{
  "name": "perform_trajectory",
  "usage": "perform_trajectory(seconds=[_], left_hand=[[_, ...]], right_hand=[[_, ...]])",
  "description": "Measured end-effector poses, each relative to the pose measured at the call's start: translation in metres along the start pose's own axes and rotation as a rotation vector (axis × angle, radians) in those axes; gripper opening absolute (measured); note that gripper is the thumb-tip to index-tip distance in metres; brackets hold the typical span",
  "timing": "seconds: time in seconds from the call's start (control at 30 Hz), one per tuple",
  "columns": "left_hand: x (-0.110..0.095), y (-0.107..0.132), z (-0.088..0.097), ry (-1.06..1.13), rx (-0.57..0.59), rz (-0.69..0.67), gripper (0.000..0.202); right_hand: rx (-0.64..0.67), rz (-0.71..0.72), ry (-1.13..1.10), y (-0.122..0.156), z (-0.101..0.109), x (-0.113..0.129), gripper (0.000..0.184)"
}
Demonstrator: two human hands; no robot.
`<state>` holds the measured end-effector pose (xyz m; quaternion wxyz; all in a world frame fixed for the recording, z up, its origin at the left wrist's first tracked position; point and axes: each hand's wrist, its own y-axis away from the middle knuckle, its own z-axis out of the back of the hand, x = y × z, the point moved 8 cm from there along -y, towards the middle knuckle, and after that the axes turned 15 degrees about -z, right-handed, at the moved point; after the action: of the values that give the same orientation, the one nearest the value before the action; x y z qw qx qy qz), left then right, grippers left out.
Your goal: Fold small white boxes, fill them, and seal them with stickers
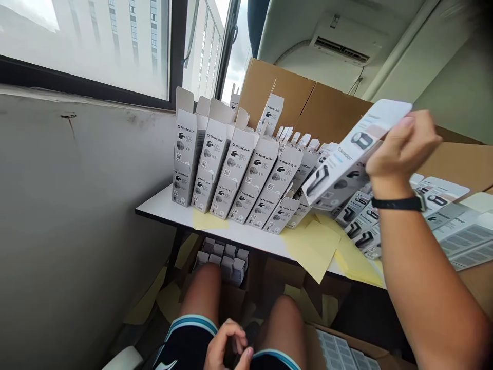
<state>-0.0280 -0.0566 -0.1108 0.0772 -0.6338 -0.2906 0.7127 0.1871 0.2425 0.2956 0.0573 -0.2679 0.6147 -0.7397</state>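
My right hand [404,146] is raised over the table and closed around the upper end of a white SilverCrest product box [346,154]. The box is tilted, its lower end near the rows of similar boxes. My left hand [229,347] rests low over my lap, its fingers loosely curled and the thumb apart from them. I see nothing held in it, though its palm is partly hidden. White boxes [241,154] with raised top flaps stand stacked two high on the white table [157,203]. More boxes [362,216] stand to the right, behind my forearm.
Yellow sheets [311,244] lie along the table's front edge, some hanging over. Brown cardboard [277,92] rises behind the boxes. A carton of small boxes [227,259] sits beneath the table. Grey packs [342,352] fill another carton at lower right. A wall and window [84,46] border the left.
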Motion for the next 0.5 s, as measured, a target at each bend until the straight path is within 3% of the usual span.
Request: perform_trajectory(seconds=[0.1,0.2,0.3,0.33,0.4,0.5], left_hand=[[-0.044,-0.026,0.000,-0.039,0.006,-0.211,0.031],[-0.075,-0.041,-0.009,-0.004,0.102,-0.262,0.065],[-0.093,-0.043,-0.026,0.040,0.278,-0.183,0.118],[-0.097,-0.042,-0.029,0.035,0.318,-0.156,0.127],[-0.104,-0.038,-0.032,0.019,0.359,-0.112,0.123],[-0.112,-0.028,-0.027,0.047,0.363,-0.057,0.100]], right_hand=[[-0.004,0.030,-0.089,0.025,0.067,0.028,0.072],[0.091,0.026,-0.157,0.073,0.120,0.057,0.060],[0.424,0.100,-0.237,0.142,0.145,0.089,0.050],[0.562,0.090,-0.289,0.166,0.150,0.097,0.048],[0.754,-0.020,-0.441,0.208,0.164,0.106,0.048],[0.914,-0.268,-0.593,0.248,0.185,0.108,0.057]])
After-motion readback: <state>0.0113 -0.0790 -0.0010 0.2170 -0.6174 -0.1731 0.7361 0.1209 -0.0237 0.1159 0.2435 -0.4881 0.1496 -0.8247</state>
